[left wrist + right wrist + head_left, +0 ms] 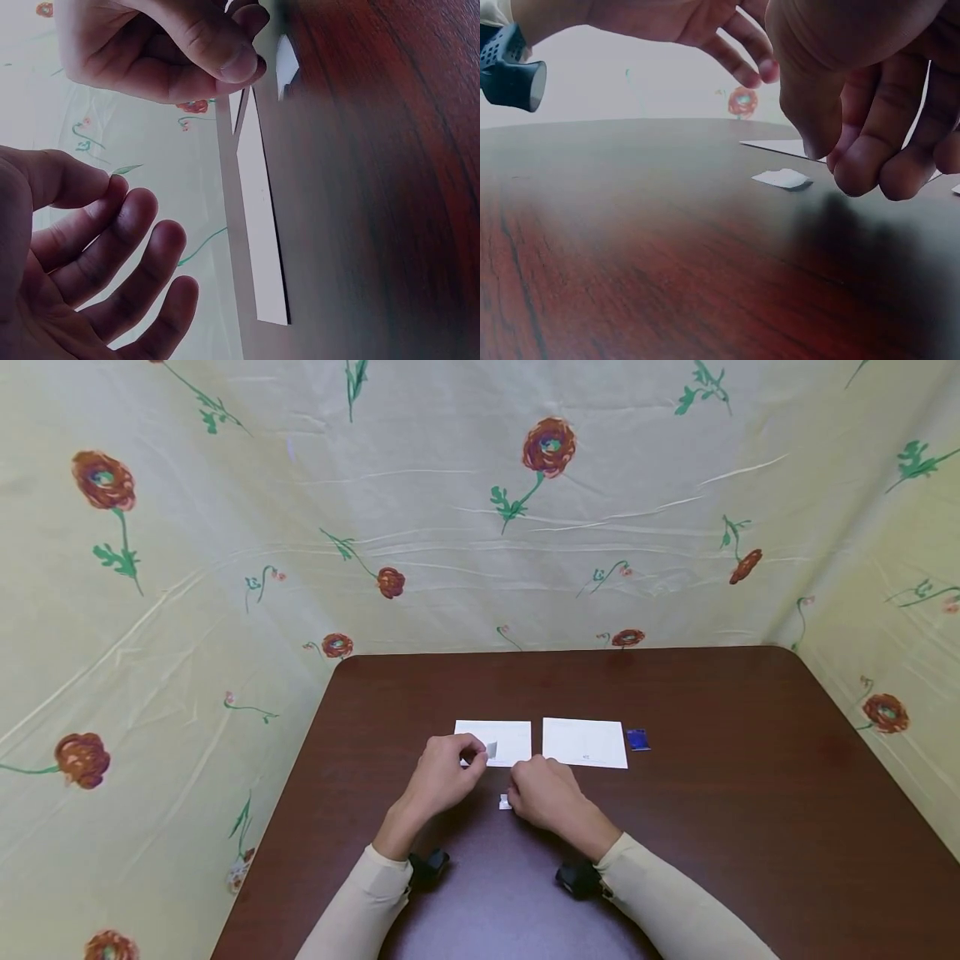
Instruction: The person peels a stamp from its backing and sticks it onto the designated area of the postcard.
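Observation:
My left hand (442,777) pinches a small, thin whitish piece (491,749) between thumb and forefinger; its other fingers spread loosely in the left wrist view. Behind that piece lies the left white card (513,735). Low over the table, my right hand (546,792) hangs with loosely bent fingers, and nothing shows in its grip. Beside its thumb, a small white scrap (505,802) rests on the table; the same scrap (782,178) appears left of the fingers in the right wrist view. The right white card (585,739) lies just beyond the right hand, bearing a small faint mark.
A small blue square packet (638,740) sits right of the cards on the dark brown table (720,835). A flower-printed sheet (450,485) hangs around its back and sides. Both wrists wear black cameras (579,880).

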The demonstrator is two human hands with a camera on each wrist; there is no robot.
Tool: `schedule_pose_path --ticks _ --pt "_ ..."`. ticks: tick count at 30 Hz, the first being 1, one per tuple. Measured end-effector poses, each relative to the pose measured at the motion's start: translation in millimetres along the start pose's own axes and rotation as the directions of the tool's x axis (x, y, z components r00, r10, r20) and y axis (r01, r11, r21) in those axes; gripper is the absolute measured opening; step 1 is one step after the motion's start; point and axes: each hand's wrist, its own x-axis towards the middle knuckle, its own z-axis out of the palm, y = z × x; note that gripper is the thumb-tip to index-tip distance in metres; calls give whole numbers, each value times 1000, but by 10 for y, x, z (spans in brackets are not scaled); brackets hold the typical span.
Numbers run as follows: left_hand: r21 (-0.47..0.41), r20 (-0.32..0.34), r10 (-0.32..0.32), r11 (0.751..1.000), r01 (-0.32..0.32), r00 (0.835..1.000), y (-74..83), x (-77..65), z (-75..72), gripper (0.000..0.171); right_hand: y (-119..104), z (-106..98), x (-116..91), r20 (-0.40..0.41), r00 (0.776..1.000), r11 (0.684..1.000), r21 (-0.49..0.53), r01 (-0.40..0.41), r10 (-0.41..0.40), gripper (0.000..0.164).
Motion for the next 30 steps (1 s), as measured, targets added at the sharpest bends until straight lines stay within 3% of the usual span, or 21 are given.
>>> schedule_pose_path --ticks 9,17,30 --pt "9 -6 9 1000 -9 1000 20 5 19 10 21 -110 38 -132 990 998 5 59 -58 19" --pt "2 0 8 1000 -8 1000 35 -4 41 10 18 -227 87 -258 960 994 -3 113 -110 5" --pt "-34 48 70 997 -69 996 54 -10 25 8 -9 -243 94 -276 949 984 42 171 -153 11"
